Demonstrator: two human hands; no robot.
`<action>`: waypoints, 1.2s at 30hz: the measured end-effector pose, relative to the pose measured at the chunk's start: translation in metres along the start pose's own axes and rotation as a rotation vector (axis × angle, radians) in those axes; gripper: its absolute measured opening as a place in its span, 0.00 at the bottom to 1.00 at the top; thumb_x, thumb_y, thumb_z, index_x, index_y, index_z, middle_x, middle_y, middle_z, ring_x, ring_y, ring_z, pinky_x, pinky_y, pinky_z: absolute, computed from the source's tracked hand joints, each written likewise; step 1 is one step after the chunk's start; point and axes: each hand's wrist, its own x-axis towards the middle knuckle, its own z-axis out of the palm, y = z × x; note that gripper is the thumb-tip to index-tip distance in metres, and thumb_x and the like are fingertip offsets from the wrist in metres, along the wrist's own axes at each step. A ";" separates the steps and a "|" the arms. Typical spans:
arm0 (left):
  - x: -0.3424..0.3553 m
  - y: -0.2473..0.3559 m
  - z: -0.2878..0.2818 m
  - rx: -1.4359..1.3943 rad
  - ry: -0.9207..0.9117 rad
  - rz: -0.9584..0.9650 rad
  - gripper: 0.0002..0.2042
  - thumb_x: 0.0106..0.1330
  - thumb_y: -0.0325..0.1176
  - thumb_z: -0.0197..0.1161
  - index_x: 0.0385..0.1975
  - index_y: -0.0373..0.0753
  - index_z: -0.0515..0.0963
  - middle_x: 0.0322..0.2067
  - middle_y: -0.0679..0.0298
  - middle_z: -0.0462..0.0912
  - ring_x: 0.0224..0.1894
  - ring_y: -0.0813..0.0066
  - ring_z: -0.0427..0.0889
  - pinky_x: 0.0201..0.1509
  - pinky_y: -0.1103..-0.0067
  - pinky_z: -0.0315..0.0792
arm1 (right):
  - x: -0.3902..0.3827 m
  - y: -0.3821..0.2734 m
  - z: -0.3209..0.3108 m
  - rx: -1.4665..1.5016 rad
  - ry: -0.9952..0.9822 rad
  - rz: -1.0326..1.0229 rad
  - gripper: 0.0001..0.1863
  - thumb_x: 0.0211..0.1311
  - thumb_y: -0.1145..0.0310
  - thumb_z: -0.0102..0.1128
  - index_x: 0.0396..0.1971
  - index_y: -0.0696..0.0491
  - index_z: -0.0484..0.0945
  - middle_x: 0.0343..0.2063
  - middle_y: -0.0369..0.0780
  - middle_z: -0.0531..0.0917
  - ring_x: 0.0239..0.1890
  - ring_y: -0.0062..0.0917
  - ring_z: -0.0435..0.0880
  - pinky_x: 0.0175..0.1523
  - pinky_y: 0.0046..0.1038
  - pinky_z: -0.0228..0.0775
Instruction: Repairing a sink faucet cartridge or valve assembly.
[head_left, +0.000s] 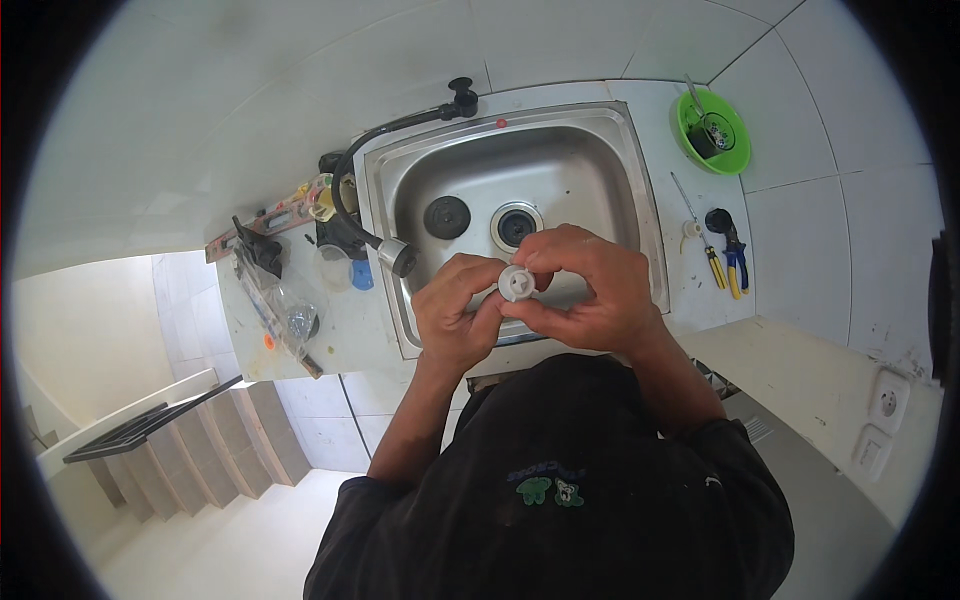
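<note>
The sink (590, 190), let into the worktop (688, 310), contains 1 black disc (447, 217) on its floor, left of the 1 round drain (517, 228). At the worktop's far right corner, 1 green bowl (738, 152) holds 1 dark cup-shaped piece (703, 142) and some metal pieces, too jumbled to count.

Both forearms reach forward from the person's body, elbows bent outward, and the 2 hands meet above the sink's near edge. The left hand (455, 312) comes in from the left, the right hand (600, 290) from the right, knuckles up. Thumb and fingers of each are closed on 1 white round plastic part (517, 284), pinched between them, its ribbed opening facing up.

Along the worktop's right edge lie 1 pair of pliers (737, 272) with blue-and-yellow handles, 1 screwdriver (716, 270) and 1 small cream piece (692, 229). Toward the worktop's left edge are 1 clear plastic bag (297, 312) and 1 blue round piece (362, 275). 1 black hose tap (350, 170) curves over the sink's left edge.
</note>
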 end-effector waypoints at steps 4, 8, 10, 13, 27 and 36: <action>0.000 0.001 -0.001 0.024 0.023 0.024 0.10 0.47 0.21 0.67 0.30 0.36 0.80 0.27 0.60 0.82 0.29 0.67 0.82 0.33 0.78 0.74 | 0.003 -0.006 0.000 -0.025 -0.001 -0.025 0.23 0.41 0.75 0.77 0.40 0.57 0.76 0.32 0.42 0.83 0.27 0.22 0.80 0.35 0.23 0.75; 0.000 0.002 0.001 0.055 0.056 0.032 0.09 0.47 0.21 0.67 0.30 0.35 0.80 0.26 0.60 0.82 0.28 0.67 0.82 0.32 0.78 0.74 | 0.003 -0.006 0.006 -0.016 0.047 -0.027 0.23 0.41 0.75 0.76 0.40 0.58 0.76 0.31 0.42 0.83 0.26 0.22 0.80 0.34 0.23 0.75; 0.001 0.002 0.002 0.082 0.084 0.059 0.09 0.47 0.21 0.66 0.30 0.35 0.79 0.26 0.61 0.82 0.27 0.67 0.81 0.32 0.78 0.74 | 0.004 -0.006 0.006 -0.038 0.040 -0.045 0.23 0.41 0.76 0.75 0.41 0.58 0.76 0.32 0.41 0.83 0.26 0.21 0.79 0.34 0.23 0.75; 0.006 0.005 0.002 0.128 0.051 0.069 0.08 0.47 0.21 0.65 0.29 0.35 0.79 0.26 0.60 0.82 0.27 0.67 0.81 0.31 0.78 0.74 | 0.005 -0.005 0.004 -0.028 0.008 -0.017 0.24 0.41 0.77 0.75 0.41 0.58 0.76 0.32 0.41 0.83 0.26 0.21 0.79 0.34 0.23 0.74; 0.008 0.003 0.004 0.114 0.008 0.064 0.08 0.48 0.20 0.63 0.30 0.34 0.79 0.26 0.60 0.82 0.27 0.67 0.81 0.31 0.77 0.74 | 0.007 0.000 0.006 -0.044 0.038 -0.038 0.24 0.40 0.77 0.75 0.41 0.58 0.76 0.32 0.40 0.82 0.24 0.19 0.77 0.31 0.21 0.72; -0.001 -0.003 0.003 0.135 0.074 0.041 0.08 0.47 0.24 0.66 0.29 0.35 0.79 0.25 0.60 0.81 0.26 0.66 0.81 0.31 0.77 0.74 | 0.007 -0.004 0.009 -0.056 0.056 0.022 0.24 0.40 0.75 0.75 0.41 0.57 0.76 0.29 0.38 0.82 0.23 0.19 0.77 0.29 0.19 0.71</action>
